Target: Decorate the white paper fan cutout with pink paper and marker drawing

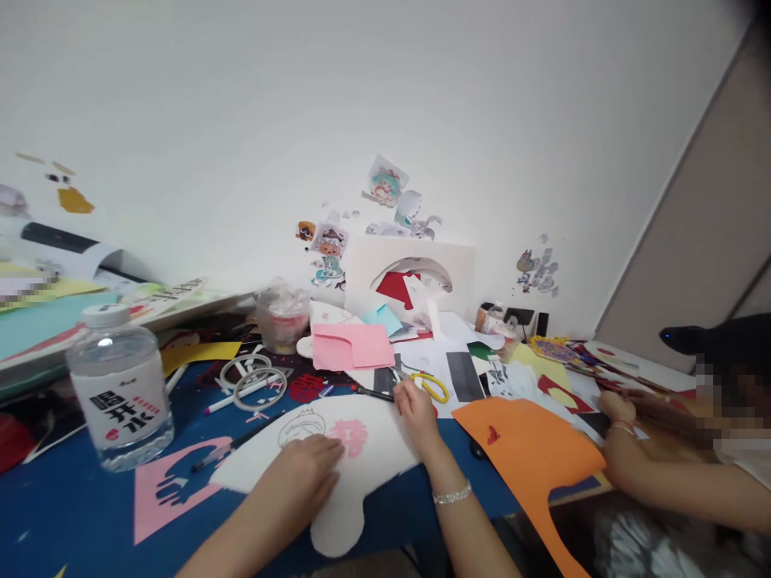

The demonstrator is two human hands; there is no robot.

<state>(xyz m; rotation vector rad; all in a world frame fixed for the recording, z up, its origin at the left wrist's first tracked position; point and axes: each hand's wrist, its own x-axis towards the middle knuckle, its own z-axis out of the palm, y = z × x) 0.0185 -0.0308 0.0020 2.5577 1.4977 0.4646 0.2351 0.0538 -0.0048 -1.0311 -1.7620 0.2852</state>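
A white fan-shaped paper cutout (385, 445) with a rounded handle lies at the table's front. It bears a pencil-drawn figure and a pink cut-paper pattern (350, 437). My left hand (304, 474) rests on the cutout with its fingers laid over it, just below the drawing. At the cutout's upper right edge, my right hand (417, 417) has its fingers drawn together at the end of a dark pen (374, 393); the fingers partly hide the contact. Yellow-handled scissors (438, 388) lie just beyond that hand.
A water bottle (124, 393) stands at left, near pink cut paper (174, 482) and another pen (208, 459). Grey tape rings (259, 388) and pink paper (352, 347) lie farther back. Orange fan-shaped paper (530, 449) overhangs the front edge. A co-worker's hand (615, 408) is at right.
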